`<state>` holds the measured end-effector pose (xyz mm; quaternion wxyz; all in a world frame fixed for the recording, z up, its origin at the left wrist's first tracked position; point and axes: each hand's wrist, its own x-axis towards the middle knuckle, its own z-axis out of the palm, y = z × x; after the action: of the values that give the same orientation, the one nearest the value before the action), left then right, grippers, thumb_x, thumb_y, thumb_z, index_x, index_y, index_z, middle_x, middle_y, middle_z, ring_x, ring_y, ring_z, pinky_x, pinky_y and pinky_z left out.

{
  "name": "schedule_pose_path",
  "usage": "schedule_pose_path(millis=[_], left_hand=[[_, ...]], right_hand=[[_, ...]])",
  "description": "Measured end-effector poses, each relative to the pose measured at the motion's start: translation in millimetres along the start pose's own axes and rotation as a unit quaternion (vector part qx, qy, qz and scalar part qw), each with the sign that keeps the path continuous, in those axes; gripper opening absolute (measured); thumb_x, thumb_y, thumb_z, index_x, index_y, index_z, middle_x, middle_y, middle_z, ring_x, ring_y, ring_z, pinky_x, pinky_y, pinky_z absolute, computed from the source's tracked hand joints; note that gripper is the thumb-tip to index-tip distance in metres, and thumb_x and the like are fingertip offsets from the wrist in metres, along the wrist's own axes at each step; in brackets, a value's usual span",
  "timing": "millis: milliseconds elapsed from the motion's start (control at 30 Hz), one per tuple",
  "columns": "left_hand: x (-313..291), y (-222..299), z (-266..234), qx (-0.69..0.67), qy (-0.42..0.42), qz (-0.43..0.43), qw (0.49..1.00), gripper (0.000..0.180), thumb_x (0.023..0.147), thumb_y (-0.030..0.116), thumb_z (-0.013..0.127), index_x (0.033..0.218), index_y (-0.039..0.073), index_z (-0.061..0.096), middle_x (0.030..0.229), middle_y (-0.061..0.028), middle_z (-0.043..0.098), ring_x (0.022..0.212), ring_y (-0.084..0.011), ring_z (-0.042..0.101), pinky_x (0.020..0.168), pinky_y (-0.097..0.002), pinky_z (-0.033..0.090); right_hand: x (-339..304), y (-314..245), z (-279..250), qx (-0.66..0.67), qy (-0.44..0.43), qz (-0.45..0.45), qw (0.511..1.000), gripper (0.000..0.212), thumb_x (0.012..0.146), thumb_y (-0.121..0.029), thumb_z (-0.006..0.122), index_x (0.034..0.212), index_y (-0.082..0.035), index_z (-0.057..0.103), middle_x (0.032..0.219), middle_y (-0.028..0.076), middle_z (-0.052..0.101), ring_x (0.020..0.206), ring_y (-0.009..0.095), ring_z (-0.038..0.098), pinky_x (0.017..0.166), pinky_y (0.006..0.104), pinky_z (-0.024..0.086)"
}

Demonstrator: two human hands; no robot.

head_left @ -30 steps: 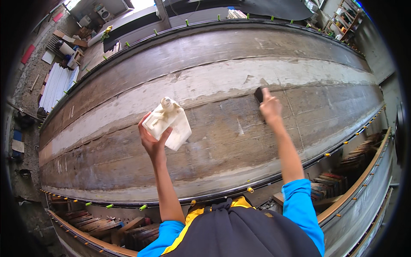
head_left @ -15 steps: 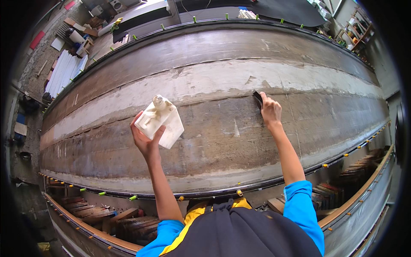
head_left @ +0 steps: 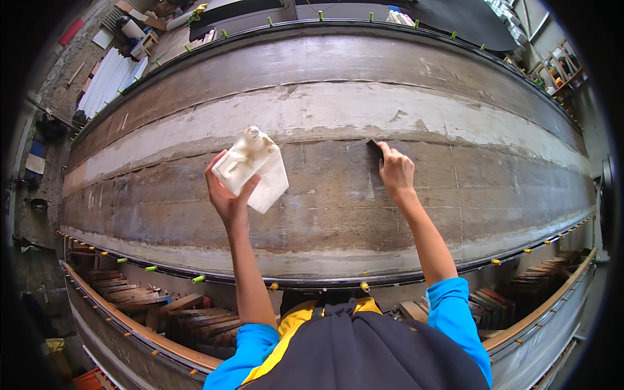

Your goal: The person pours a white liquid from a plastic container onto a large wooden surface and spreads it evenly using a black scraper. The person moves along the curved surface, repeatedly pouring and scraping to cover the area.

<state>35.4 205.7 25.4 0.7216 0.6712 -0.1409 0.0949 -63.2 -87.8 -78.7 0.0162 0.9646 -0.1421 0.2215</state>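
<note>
Fingers of the left hand (head_left: 228,200) clasp a jug (head_left: 269,184), light and stiff, I'd guess, best held mid-body; the right hand (head_left: 397,173) grips a scraper (head_left: 374,149) between the table's (head_left: 351,227) edges.

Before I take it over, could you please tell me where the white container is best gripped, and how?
Probably pinch the free right edge of the white container, coming from the right: the left hand holds its left side, while the right part looks broad, flat and uncovered.
</note>
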Motion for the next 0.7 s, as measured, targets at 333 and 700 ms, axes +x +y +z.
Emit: schedule_pose_path(millis=[333,700], left_hand=[[22.3,-9.2,-41.2,-0.015,-0.031,-0.012,0.999,0.067,0.061,0.005,0.078,0.119,0.007,0.044,0.116,-0.0069,0.047,0.107,-0.0189,0.048,0.093,-0.0339,0.043],[40.1,-22.6,-89.6,-0.025,-0.059,-0.015,0.998,0.068,0.059,0.006,0.079,0.118,0.007,0.045,0.115,-0.0062,0.048,0.107,-0.0188,0.049,0.093,-0.0341,0.042]], right_hand=[[-42.4,-91.5,-42.8,0.242,-0.118,-0.085,0.959,0.020,0.079,-0.002,0.057,0.096,-0.009,0.064,0.089,0.010,0.066,0.064,0.018,0.065,0.045,0.0286,0.052],[-21.4,-119.6,-16.4,0.115,-0.084,-0.131,0.981,0.027,0.074,-0.007,0.063,0.099,-0.016,0.061,0.072,0.006,0.064,0.061,0.018,0.062,0.050,0.0311,0.051]])
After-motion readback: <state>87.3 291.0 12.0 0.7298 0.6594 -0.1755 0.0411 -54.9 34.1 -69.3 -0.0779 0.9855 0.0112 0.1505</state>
